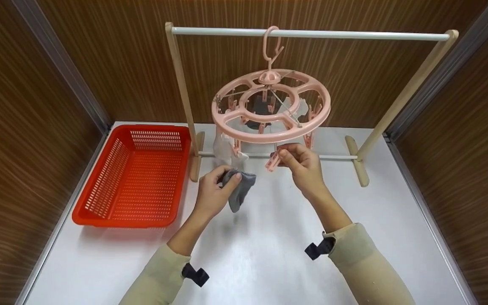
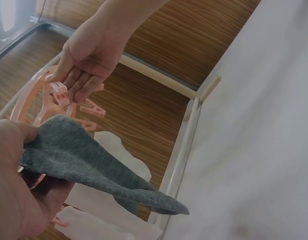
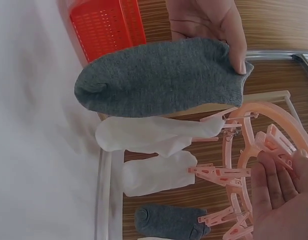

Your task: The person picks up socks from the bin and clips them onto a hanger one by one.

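Observation:
My left hand (image 1: 214,190) pinches a grey sock (image 1: 242,190) by its cuff between thumb and fingers, its toe end hanging free. To the right, my right hand (image 1: 305,167) holds a pink clothespin (image 1: 273,162) at the near rim of a round pink drying hanger (image 1: 271,137). Thumb and fingers close on this clothespin in the right wrist view. White socks (image 3: 159,172) and another grey sock (image 3: 169,221) hang from the hanger's other clips, behind the held sock.
The hanger hooks over the white bar (image 1: 354,35) of a wooden-legged rack (image 1: 409,93). A red plastic basket (image 1: 142,186) stands on the white table at the left. Wood-patterned panels (image 1: 134,63) enclose the back and sides.

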`<act>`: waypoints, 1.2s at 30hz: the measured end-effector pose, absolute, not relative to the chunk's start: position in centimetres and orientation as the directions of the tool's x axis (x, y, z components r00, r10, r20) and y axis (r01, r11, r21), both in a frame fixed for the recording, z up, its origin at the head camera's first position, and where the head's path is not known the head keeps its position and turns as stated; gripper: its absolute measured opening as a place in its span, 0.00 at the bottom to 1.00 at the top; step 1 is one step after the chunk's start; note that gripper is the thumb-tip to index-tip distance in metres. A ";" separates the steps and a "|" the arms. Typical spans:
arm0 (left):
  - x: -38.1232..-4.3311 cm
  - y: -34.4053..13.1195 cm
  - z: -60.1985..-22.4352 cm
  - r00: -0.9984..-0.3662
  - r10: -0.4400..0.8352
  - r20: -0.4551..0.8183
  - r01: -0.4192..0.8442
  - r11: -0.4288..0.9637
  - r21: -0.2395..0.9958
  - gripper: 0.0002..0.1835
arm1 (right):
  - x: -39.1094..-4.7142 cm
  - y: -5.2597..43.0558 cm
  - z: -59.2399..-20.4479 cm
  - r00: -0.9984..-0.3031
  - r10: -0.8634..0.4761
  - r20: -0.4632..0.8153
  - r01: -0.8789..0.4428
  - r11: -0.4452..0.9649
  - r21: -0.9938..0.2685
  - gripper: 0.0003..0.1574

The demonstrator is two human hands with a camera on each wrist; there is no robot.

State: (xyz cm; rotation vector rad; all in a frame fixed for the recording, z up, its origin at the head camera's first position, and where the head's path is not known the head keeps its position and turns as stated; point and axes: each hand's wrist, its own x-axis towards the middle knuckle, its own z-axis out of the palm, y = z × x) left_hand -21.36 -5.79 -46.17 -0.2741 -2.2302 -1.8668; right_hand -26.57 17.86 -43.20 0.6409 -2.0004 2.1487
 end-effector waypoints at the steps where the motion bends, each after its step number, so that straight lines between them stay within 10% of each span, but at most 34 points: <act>1: -21.5 -5.8 -46.1 -0.958 0.009 0.285 0.283 0.175 0.943 0.07 | -26.6 17.8 -43.2 -0.899 -0.183 0.397 -0.382 -0.111 -0.917 0.15; 36: -22.7 -2.4 -45.3 -0.954 0.083 0.286 0.298 0.214 0.930 0.10 | -26.4 17.4 -43.3 -0.900 -0.191 0.391 -0.381 -0.089 -0.920 0.09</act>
